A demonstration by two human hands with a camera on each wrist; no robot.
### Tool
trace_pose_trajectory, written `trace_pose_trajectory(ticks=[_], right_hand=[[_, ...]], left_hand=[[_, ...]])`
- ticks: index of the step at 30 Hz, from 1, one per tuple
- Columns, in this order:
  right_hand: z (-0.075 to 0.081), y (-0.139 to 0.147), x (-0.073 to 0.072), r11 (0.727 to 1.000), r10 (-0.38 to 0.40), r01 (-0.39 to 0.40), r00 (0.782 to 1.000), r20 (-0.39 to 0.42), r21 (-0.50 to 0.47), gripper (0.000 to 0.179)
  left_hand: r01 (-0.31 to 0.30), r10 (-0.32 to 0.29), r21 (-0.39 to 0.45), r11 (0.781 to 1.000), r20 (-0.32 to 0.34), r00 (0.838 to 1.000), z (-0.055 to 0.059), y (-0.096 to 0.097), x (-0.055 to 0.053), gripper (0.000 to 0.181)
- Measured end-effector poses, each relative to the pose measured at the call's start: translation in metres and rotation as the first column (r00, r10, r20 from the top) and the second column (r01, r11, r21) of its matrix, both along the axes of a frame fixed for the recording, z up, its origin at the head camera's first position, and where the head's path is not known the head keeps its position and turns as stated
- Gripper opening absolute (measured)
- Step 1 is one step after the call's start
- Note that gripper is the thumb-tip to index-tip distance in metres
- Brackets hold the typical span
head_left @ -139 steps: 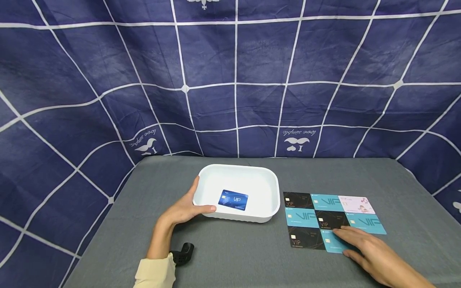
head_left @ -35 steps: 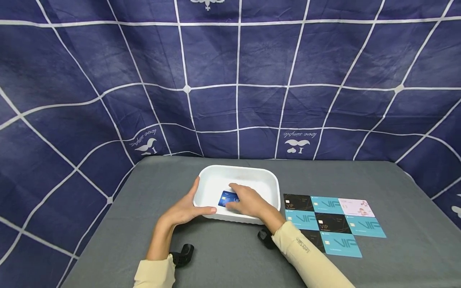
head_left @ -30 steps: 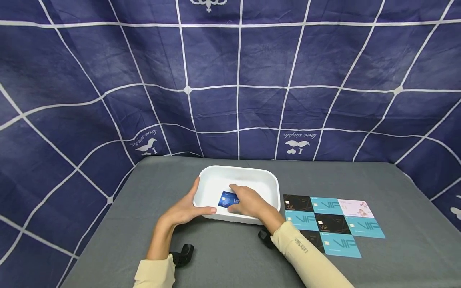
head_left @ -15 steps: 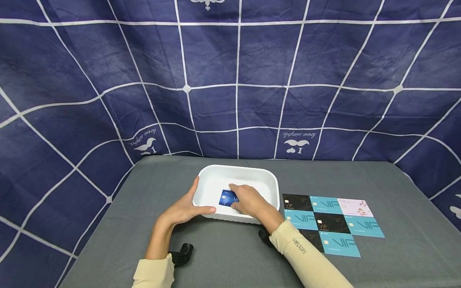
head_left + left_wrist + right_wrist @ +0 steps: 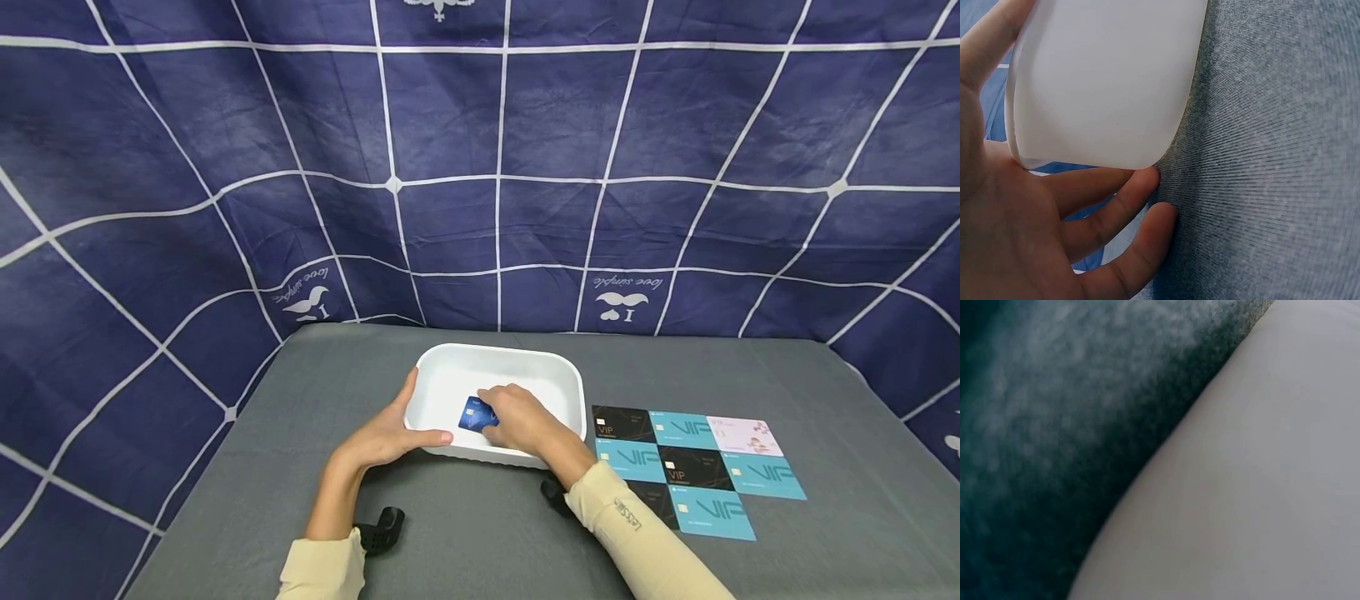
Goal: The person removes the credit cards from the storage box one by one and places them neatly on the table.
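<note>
A white plastic tray [image 5: 450,375] stands on the grey cloth, with a blue VIP card [image 5: 474,414] inside it. My left hand [image 5: 382,433] holds the tray's left end, thumb at the front rim and the other fingers along the left side. In the left wrist view, that hand [image 5: 1041,219] reaches round the corner of the white tray [image 5: 1110,81]. Inside the tray, my right hand [image 5: 521,418] pinches the blue card by its long edges and covers its right half. The right wrist view has only the tray's blurred outer wall [image 5: 1241,487], not the fingers.
Right of the tray, several cards lie edge to edge in rows: black ones [image 5: 696,467], teal ones [image 5: 712,512] and a pink one [image 5: 746,435]. My right sleeve [image 5: 637,525] hides part of the lowest black card. A blue gridded curtain [image 5: 555,225] hangs behind the table.
My right hand has left the teal card in the bottom row and moved left into the tray, onto the blue card. Its thumb has since drawn in closer. The left hand stays at the tray.
</note>
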State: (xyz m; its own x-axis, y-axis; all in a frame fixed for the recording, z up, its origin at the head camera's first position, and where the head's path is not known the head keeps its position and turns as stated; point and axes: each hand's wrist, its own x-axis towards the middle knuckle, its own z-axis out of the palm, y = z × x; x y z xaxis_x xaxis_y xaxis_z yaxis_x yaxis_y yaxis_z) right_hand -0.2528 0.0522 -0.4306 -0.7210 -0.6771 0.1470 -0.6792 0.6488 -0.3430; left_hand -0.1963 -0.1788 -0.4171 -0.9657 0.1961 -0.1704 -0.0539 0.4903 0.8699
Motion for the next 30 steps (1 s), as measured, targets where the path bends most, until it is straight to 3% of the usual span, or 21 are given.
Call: trace_pose_trajectory(ticks=[6,21,30], right_hand=[[0.0005,0.0012,-0.0005,1.0,0.023,-0.023,1.0,-0.015,0.012,0.037],[0.0003,0.0032,0.0013,1.0,-0.03,0.03,0.995,0.1,0.002,0.052],[-0.0004,0.0024,-0.0005,0.998,-0.01,0.014,0.997,0.074,-0.066,0.051]], left_hand=[[-0.002,0.002,-0.001,1.0,0.01,1.0,0.0003,0.0008,0.0,0.125],[-0.008,0.008,-0.003,1.0,0.025,1.0,0.0015,0.002,0.0016,0.124],[-0.015,0.015,-0.002,1.0,0.021,1.0,0.0004,0.0017,0.0003,0.123]])
